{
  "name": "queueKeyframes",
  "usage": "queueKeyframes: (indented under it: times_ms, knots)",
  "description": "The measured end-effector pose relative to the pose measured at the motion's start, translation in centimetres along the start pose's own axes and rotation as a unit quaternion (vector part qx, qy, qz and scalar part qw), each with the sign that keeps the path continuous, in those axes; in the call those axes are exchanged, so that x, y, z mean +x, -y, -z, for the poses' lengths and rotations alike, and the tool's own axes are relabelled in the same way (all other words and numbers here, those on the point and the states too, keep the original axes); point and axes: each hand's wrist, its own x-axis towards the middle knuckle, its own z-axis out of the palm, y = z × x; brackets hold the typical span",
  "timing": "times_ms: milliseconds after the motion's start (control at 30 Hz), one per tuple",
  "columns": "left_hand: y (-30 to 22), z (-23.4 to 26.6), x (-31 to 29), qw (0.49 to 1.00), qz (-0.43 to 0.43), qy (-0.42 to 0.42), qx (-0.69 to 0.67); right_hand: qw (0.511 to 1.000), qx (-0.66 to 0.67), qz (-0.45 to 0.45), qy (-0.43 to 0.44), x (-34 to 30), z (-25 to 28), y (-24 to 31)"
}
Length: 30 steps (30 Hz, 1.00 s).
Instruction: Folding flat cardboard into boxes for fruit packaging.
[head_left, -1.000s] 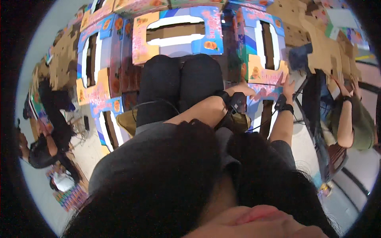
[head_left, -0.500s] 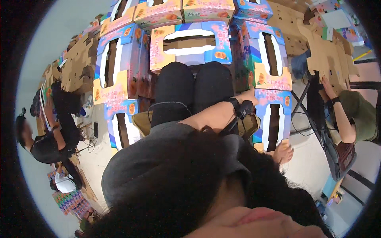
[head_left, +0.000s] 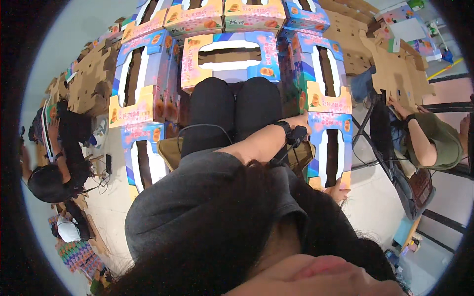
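Note:
To my right lies a printed carton [head_left: 316, 148], coloured blue, purple and orange with a white-edged slot on top. My left arm reaches across my lap, and my left hand [head_left: 299, 121] grips this carton at its far left corner, its fingertips partly hidden. At the near end, my right hand [head_left: 337, 191] is closed on the lower edge, with part of it hidden behind the carton. A similar carton [head_left: 328, 101] stands just beyond, touching or nearly touching it. In front of my knees is another slotted carton [head_left: 231, 81].
More cartons stand in rows ahead [head_left: 254, 15] and to my left [head_left: 138, 101]. Stacks of flat brown cardboard [head_left: 94, 74] lie farther left, with more brown cardboard [head_left: 402, 79] on the right. A person in green [head_left: 437, 140] sits at the right; a person in black [head_left: 49, 182] is at the left.
My right hand has moved from open beside the carton to its near edge and closed there. My left hand stays at the far corner. The view has shifted slightly.

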Motion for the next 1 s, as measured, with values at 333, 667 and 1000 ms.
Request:
queueKeyframes:
  times_ms: [333, 667, 1000]
  knots:
    - [-0.1, -0.2, -0.2, 1.000, -0.010, 0.022, -0.015, 0.999, -0.020, -0.015, -0.030, -1.0, 0.2, 0.9]
    - [1.2, -1.3, 3.7, 0.965, -0.017, -0.051, -0.258, 0.951, -0.234, -0.062, -0.192, 2.1, -4.9, -3.4]
    - [0.2, 7.4, -18.7, 0.614, -0.212, 0.258, -0.715, 0.821, -0.043, 0.554, -0.133, 0.3, 3.4, 17.8]
